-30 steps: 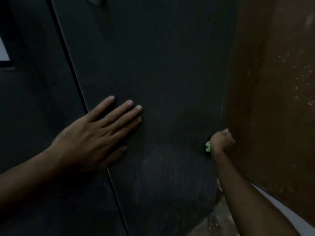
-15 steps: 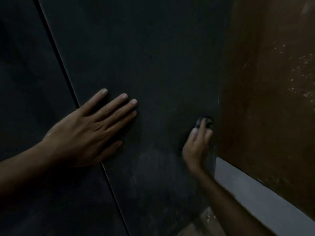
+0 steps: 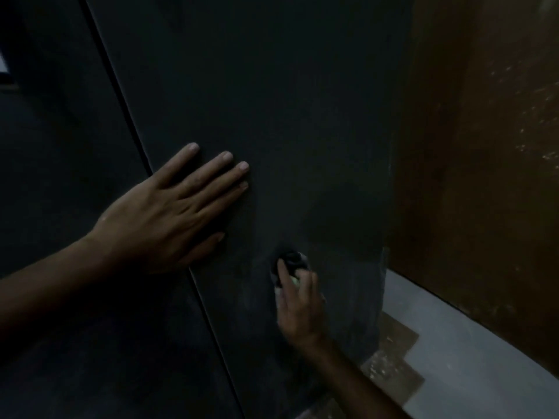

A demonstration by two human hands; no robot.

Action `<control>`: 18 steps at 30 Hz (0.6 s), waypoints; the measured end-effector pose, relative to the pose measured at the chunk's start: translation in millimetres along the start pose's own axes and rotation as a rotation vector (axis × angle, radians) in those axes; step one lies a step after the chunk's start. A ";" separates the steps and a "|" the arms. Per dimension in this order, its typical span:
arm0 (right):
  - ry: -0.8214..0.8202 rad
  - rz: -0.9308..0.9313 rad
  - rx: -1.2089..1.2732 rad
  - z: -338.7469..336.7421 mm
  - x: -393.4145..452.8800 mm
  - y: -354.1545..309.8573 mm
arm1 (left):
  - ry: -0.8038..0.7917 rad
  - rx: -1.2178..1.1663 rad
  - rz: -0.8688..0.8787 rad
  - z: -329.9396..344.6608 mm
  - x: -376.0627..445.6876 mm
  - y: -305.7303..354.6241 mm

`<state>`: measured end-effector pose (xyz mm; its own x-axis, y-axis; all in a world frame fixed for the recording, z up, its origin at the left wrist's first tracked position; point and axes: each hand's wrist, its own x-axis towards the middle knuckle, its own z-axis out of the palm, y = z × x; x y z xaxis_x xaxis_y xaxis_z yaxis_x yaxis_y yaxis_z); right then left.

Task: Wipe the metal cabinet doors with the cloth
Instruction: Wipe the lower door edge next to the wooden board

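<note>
Dark metal cabinet door (image 3: 272, 101) bears the left hand (image 3: 169, 213) with fingers flat and spread, while the right hand (image 3: 298, 306) presses a crumpled cloth (image 3: 292, 263) under its fingertips, below-right of the left fingers.

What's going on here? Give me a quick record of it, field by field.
left hand: flat on the cabinet door, fingers straight
right hand: presses a cloth to the same door, low down
cloth: bunched, mostly dark with a pale bit
door surface: dark metal, faint pale smears near the cloth
right of door: brown wall
light: dim
</note>
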<state>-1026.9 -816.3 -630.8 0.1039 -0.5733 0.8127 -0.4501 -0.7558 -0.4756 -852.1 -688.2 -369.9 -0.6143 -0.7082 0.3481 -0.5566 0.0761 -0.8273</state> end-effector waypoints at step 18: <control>0.218 0.414 0.375 -27.2 59.8 -86.2 | -0.012 -0.037 -0.051 -12.6 0.9 4.6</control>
<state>-1006.1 -776.8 -532.0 -0.2155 -0.7959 0.5658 -0.0663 -0.5662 -0.8216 -862.3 -679.6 -367.9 -0.5781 -0.7200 0.3839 -0.6073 0.0655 -0.7918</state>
